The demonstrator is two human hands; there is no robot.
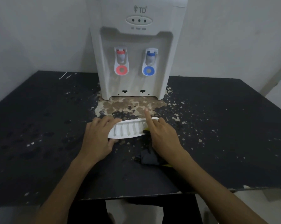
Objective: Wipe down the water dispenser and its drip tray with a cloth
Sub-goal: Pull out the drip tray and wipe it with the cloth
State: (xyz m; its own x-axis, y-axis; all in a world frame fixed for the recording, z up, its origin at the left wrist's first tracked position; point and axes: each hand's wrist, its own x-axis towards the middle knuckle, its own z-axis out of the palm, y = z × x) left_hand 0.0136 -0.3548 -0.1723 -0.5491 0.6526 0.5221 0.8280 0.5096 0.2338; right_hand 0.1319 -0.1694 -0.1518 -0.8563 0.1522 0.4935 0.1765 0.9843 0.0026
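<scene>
Tray (128,129) lies on table (39,126) before dispenser (135,46). Your left hand (97,136) grips tray's left end; right hand (162,135) clutches cloth (148,156) at tray's right end, 1 finger straight. Step: tray wipe. Next: sweep cloth across tray.

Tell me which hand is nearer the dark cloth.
Right. The right hand lies on the dark cloth; the left hand, apart from it, grips the drip tray at its left end.

A black table (217,126) with flaked paint is seen; a white plastic water dispenser (133,46) is stood at its back, a crumpled dark cloth (148,157) laid near the front.
</scene>
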